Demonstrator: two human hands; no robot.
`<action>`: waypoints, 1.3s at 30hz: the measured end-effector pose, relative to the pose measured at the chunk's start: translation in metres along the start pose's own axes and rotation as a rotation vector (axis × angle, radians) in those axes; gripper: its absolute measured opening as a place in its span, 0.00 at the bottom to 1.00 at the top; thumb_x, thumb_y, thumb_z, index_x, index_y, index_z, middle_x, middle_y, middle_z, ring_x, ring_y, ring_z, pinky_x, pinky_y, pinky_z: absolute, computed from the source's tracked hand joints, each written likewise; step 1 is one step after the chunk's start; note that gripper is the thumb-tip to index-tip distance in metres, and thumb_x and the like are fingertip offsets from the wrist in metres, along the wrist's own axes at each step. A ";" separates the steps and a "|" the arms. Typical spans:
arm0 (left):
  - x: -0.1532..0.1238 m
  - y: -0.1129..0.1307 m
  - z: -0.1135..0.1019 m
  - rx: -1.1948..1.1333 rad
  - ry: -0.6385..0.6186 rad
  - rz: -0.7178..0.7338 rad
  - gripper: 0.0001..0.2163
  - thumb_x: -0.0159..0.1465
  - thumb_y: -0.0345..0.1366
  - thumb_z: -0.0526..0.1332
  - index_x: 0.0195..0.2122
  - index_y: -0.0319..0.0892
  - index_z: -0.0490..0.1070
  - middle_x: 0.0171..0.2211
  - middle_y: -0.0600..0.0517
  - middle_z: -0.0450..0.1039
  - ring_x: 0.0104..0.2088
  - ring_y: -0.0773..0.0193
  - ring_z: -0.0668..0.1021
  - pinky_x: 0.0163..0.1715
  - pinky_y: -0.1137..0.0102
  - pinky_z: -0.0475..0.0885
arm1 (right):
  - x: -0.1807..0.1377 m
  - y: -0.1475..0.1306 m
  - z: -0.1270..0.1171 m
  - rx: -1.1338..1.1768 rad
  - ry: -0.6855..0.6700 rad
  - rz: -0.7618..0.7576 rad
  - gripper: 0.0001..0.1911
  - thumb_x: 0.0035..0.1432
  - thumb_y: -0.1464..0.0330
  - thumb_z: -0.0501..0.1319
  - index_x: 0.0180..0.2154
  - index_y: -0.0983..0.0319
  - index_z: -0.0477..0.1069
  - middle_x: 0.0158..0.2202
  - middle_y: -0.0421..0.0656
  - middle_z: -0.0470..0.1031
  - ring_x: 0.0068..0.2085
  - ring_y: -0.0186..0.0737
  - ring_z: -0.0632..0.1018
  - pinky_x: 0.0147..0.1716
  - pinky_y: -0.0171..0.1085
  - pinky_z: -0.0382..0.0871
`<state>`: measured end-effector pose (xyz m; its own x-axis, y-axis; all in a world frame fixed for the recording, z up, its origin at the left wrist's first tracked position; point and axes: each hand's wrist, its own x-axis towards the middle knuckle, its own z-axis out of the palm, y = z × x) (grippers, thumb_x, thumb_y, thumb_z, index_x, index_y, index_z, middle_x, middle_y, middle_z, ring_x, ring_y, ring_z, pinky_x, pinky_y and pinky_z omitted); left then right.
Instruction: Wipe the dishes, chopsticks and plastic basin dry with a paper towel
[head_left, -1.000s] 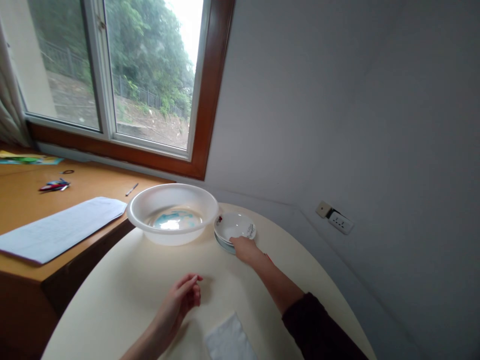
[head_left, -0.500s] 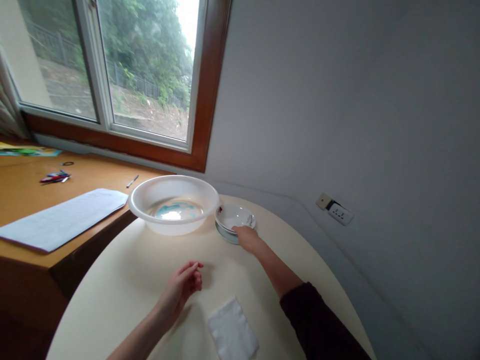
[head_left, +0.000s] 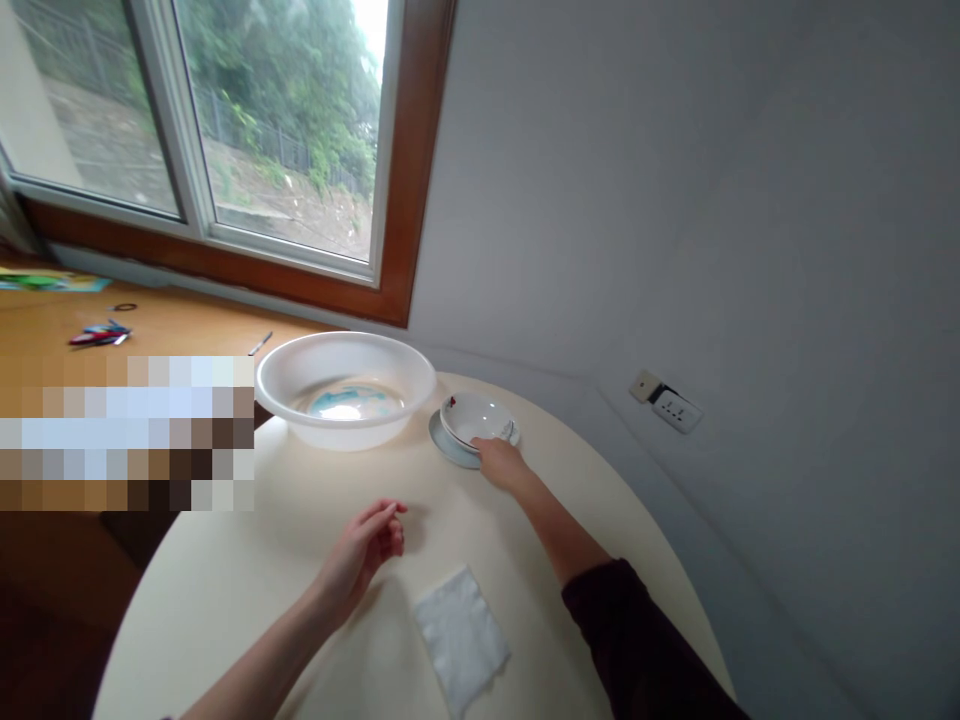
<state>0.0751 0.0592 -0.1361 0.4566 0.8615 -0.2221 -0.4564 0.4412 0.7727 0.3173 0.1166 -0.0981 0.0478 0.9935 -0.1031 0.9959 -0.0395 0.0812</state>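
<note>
My right hand (head_left: pixel 501 463) pinches the near rim of a white bowl (head_left: pixel 480 420) with small red and dark prints. Under the bowl lies a pale bluish dish (head_left: pixel 442 443), showing along the left and front; how far the bowl is raised from it I cannot tell. My left hand (head_left: pixel 375 530) hovers or rests at mid-table, its fingers loosely curled in with nothing visible in them. Close to it, nearer me, a folded white cloth (head_left: pixel 463 640) lies flat. Behind, a large translucent white basin (head_left: pixel 345 430) stands left of the bowl, with something blue at its bottom.
Everything stands on a round cream table (head_left: pixel 247 600). A wooden desk (head_left: pixel 180 318) adjoins at the left, bearing a pen (head_left: pixel 260 343) and several small coloured items (head_left: pixel 101 333); part of it is pixelated. A grey wall with a power socket (head_left: pixel 677 410) rises on the right.
The bowl has shifted right over the dish, so more of the dish shows at the left. My right hand moved with it. The left hand stays about where it was; the view tilted slightly.
</note>
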 end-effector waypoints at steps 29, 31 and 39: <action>-0.001 0.000 -0.002 0.004 -0.004 0.004 0.13 0.49 0.41 0.67 0.31 0.38 0.69 0.18 0.57 0.66 0.20 0.72 0.67 0.24 0.75 0.63 | -0.008 -0.004 -0.022 0.154 0.112 -0.007 0.26 0.59 0.66 0.55 0.59 0.60 0.56 0.58 0.47 0.64 0.56 0.44 0.67 0.50 0.36 0.61; -0.001 0.000 -0.002 0.003 -0.007 0.001 0.13 0.50 0.41 0.67 0.31 0.38 0.70 0.18 0.57 0.66 0.20 0.72 0.67 0.24 0.74 0.63 | -0.024 0.007 -0.028 0.188 0.191 0.031 0.27 0.61 0.63 0.53 0.60 0.59 0.53 0.60 0.45 0.61 0.58 0.43 0.65 0.51 0.36 0.60; -0.008 0.004 0.006 0.023 -0.008 -0.023 0.11 0.50 0.39 0.66 0.30 0.37 0.70 0.18 0.56 0.65 0.21 0.71 0.67 0.24 0.74 0.63 | -0.112 0.088 0.006 0.139 0.135 0.392 0.16 0.63 0.67 0.47 0.41 0.65 0.71 0.42 0.51 0.75 0.44 0.43 0.75 0.42 0.36 0.63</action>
<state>0.0741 0.0528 -0.1283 0.4728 0.8491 -0.2355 -0.4277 0.4548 0.7812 0.3998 0.0009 -0.0857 0.4228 0.9054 0.0400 0.9059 -0.4209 -0.0468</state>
